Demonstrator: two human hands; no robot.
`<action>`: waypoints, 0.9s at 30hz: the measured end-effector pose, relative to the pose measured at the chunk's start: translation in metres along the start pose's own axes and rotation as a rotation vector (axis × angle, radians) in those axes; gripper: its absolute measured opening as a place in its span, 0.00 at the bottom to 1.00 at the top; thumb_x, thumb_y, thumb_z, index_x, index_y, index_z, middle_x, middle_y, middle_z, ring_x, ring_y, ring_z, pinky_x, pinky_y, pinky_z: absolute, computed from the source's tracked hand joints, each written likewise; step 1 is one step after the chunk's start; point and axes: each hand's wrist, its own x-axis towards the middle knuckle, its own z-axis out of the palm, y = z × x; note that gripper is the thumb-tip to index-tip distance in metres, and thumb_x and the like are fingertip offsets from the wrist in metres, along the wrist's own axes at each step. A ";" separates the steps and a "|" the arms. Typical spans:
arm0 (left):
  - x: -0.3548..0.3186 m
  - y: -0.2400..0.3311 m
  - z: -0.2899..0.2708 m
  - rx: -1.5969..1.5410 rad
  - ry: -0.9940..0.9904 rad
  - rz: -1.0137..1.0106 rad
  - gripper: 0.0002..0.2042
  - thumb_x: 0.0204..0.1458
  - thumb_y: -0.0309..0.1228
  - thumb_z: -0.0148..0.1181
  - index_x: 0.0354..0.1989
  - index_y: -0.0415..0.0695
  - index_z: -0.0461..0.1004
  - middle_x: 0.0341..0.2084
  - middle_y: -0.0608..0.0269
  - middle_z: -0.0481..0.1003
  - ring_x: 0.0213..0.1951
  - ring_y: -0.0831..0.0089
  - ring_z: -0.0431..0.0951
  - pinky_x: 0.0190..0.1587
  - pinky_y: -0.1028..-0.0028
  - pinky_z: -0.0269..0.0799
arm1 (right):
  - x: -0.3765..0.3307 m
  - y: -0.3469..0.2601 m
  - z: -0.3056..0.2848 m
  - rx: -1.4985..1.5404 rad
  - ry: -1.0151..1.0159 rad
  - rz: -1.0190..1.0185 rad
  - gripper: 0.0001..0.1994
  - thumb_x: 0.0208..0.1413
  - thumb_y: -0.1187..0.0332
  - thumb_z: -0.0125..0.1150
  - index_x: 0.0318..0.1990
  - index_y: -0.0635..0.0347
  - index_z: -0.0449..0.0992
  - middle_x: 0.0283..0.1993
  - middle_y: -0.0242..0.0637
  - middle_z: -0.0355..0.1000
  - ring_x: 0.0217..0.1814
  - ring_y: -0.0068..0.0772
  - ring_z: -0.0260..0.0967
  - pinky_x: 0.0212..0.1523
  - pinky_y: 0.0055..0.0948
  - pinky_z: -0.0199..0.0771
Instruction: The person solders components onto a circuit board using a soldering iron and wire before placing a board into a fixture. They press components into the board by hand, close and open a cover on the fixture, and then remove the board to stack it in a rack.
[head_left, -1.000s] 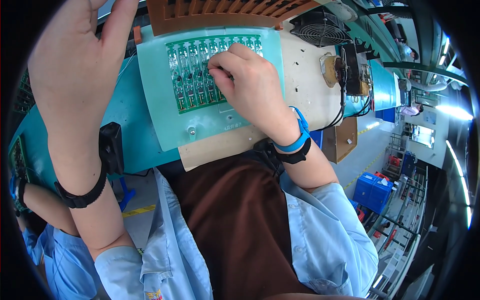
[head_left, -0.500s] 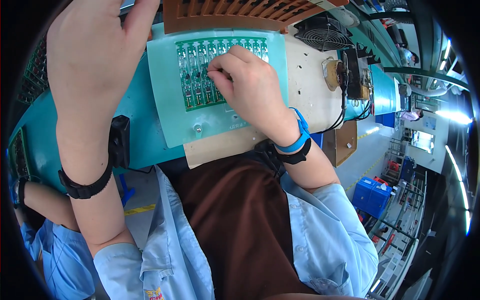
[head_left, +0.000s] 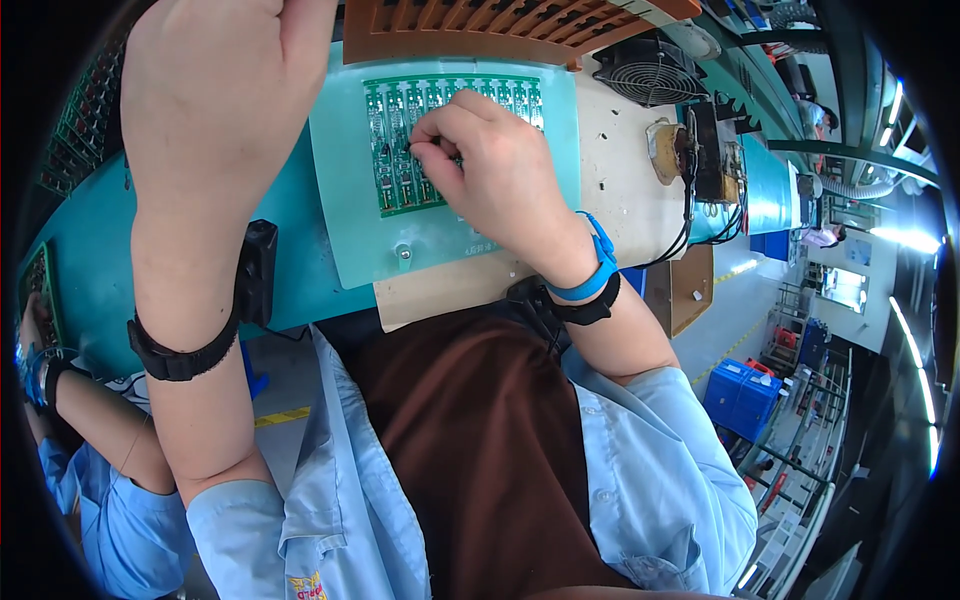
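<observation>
Green circuit board panel (head_left: 430, 140) is what my work hangs on, and I take the bench from my left to my right. Far on my left, at the picture's edge, a co-worker's forearm (head_left: 90, 420) in a blue sleeve rests low beside me. Next comes my left hand (head_left: 215, 100), raised up close to the camera, back toward me; its fingertips run out of the top of the picture, so I cannot tell whether they are spread or closed on anything. A black wrist strap (head_left: 180, 355) circles that forearm. Behind it sits a small black box (head_left: 258, 270) on the teal bench (head_left: 90, 250).

Right of that lies the pale green carrier plate (head_left: 350, 240), and the panel rests flat in its upper part, a row of narrow strips whose long axes run away from me, dotted with small dark parts. My right hand (head_left: 500, 170) is the nearer one: it lies on the panel's right half, fingers pinched together at the strips, though I cannot make out what, if anything, is between them. A blue wrist band (head_left: 590, 270) wraps that wrist. Farther right stand a round fan (head_left: 650, 75) and a soldering stand with cables (head_left: 700, 150)
</observation>
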 end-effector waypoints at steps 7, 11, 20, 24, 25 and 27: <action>-0.001 0.003 0.002 -0.015 0.035 0.007 0.21 0.56 0.10 0.56 0.58 0.37 0.80 0.51 0.45 0.82 0.44 0.60 0.87 0.45 0.72 0.83 | 0.002 -0.006 0.009 -0.042 -0.003 0.007 0.03 0.51 0.75 0.70 0.33 0.57 0.81 0.31 0.36 0.73 0.28 0.39 0.75 0.29 0.35 0.76; -0.001 0.005 0.001 -0.038 0.019 -0.014 0.22 0.56 0.10 0.57 0.58 0.38 0.80 0.51 0.44 0.82 0.44 0.60 0.87 0.44 0.72 0.83 | 0.004 -0.006 0.009 -0.023 -0.018 -0.012 0.03 0.51 0.75 0.69 0.33 0.58 0.81 0.30 0.36 0.73 0.29 0.39 0.76 0.30 0.35 0.77; 0.000 0.007 -0.002 -0.069 0.022 -0.042 0.22 0.55 0.10 0.57 0.58 0.38 0.80 0.51 0.44 0.82 0.43 0.60 0.87 0.42 0.71 0.84 | 0.003 -0.008 0.009 -0.017 -0.020 0.060 0.04 0.51 0.76 0.70 0.34 0.58 0.82 0.31 0.35 0.74 0.28 0.37 0.75 0.29 0.33 0.75; 0.003 -0.001 -0.001 -0.063 0.032 0.016 0.22 0.54 0.10 0.58 0.57 0.38 0.81 0.50 0.45 0.82 0.43 0.60 0.87 0.42 0.71 0.84 | 0.005 -0.014 0.016 -0.013 0.029 0.057 0.04 0.51 0.76 0.70 0.34 0.57 0.82 0.31 0.35 0.74 0.28 0.36 0.74 0.29 0.32 0.75; 0.003 -0.006 0.000 -0.054 0.044 0.075 0.21 0.54 0.10 0.58 0.56 0.38 0.81 0.50 0.45 0.82 0.43 0.60 0.87 0.42 0.71 0.84 | 0.005 -0.016 0.016 -0.011 0.028 0.054 0.04 0.51 0.76 0.70 0.34 0.57 0.82 0.31 0.35 0.74 0.28 0.37 0.75 0.29 0.32 0.75; 0.004 -0.009 -0.001 -0.043 0.055 0.133 0.21 0.54 0.10 0.58 0.56 0.38 0.81 0.50 0.45 0.82 0.43 0.60 0.87 0.42 0.71 0.84 | 0.006 -0.017 0.017 -0.007 0.026 0.048 0.04 0.51 0.76 0.70 0.34 0.57 0.82 0.31 0.36 0.74 0.29 0.38 0.75 0.29 0.33 0.75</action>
